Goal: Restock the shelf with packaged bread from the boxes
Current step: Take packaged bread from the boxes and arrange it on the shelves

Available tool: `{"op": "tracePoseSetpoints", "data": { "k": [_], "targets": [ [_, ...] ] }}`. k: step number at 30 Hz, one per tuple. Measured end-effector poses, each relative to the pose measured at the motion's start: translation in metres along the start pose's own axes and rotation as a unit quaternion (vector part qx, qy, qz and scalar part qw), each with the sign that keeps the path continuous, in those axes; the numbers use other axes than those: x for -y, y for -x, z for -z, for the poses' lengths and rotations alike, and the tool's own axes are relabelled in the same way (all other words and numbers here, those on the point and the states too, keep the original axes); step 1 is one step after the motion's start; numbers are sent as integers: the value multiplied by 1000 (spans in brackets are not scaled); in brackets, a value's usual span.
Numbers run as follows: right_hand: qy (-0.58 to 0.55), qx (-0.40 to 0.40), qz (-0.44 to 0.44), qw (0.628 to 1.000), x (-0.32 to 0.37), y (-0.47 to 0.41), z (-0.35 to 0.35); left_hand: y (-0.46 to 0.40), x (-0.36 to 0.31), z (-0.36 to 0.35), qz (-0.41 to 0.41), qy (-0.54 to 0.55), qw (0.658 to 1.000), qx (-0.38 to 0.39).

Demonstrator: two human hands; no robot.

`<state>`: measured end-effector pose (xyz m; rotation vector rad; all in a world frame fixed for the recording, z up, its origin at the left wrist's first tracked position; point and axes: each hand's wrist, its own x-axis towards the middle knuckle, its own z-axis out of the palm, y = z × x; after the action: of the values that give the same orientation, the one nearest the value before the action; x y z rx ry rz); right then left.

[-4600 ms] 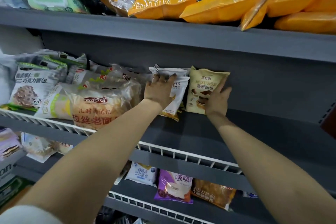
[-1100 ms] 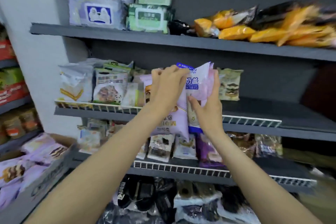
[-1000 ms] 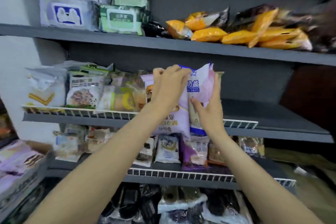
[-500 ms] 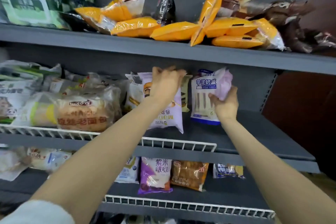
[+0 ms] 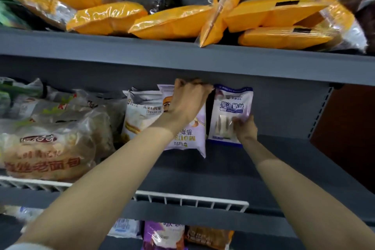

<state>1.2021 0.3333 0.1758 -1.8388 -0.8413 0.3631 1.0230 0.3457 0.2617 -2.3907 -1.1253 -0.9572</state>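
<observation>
Both my arms reach into the middle grey shelf (image 5: 223,172). My left hand (image 5: 188,101) grips the top of a pale purple mousse bread pack (image 5: 186,138) that hangs upside down near the shelf's back. My right hand (image 5: 244,128) holds the lower right part of a white and blue bread pack (image 5: 231,107), which stands upright against the back wall just right of the purple pack.
Left of the purple pack stand a white bread pack (image 5: 142,113) and a large clear-wrapped loaf (image 5: 46,148). A white wire rail (image 5: 192,201) edges the shelf front. Orange packs (image 5: 168,22) crowd the upper shelf. More packs (image 5: 164,235) lie on the lower shelf.
Both packs have moved deeper into the middle shelf. The white and blue pack now stands against the back wall, and my right hand has slid down to its lower part. The camera came closer.
</observation>
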Motion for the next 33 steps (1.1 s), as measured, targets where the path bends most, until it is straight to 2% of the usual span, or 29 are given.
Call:
{"op": "tracePoseSetpoints", "data": {
  "k": [3,5,7,8,9,11,12,13,14,16,17,19,21,23,26,28,30,33],
  "targets": [
    [64,-16,17,998,0,-5,1,-3,-10,1,-10,-2,1000,14],
    [145,-81,91,982,6,2,5,-5,-18,3,-12,-14,1000,13],
    [136,-105,197,965,13,14,14,-8,-26,2,-15,-32,999,5],
    [68,-57,231,969,16,19,21,-9,-30,1,-14,-36,999,1],
    [-18,24,243,970,19,29,29,-11,-35,0,-13,-37,999,-2],
    [-118,243,197,942,23,49,45,-16,-46,-1,-5,-9,1000,-3],
    [-107,312,194,924,20,54,48,-19,-53,-2,-1,18,1000,-3],
    [-100,332,201,916,17,56,48,-22,-61,-4,-1,49,999,0],
    [-100,310,205,923,11,53,46,-24,-68,-5,-8,80,997,5],
    [-167,258,174,935,1,47,46,-26,-78,-11,-30,122,992,16],
    [-215,255,157,930,-4,43,48,-25,-79,-14,-23,129,991,25],
    [-288,272,130,909,-18,32,53,-17,-72,-22,45,146,987,40],
    [-300,297,106,901,-30,23,57,-5,-60,-32,135,206,968,43],
    [-252,294,76,919,-39,15,55,6,-50,-45,198,279,934,97],
    [-143,223,89,960,-52,-3,44,17,-46,-64,215,313,902,206],
    [-95,169,122,973,-41,2,44,19,-50,-70,236,335,886,217],
    [-36,113,162,980,-30,12,48,18,-53,-74,254,327,884,217],
    [68,47,255,964,-25,20,48,16,-54,-75,257,307,887,230]
  ]
}}
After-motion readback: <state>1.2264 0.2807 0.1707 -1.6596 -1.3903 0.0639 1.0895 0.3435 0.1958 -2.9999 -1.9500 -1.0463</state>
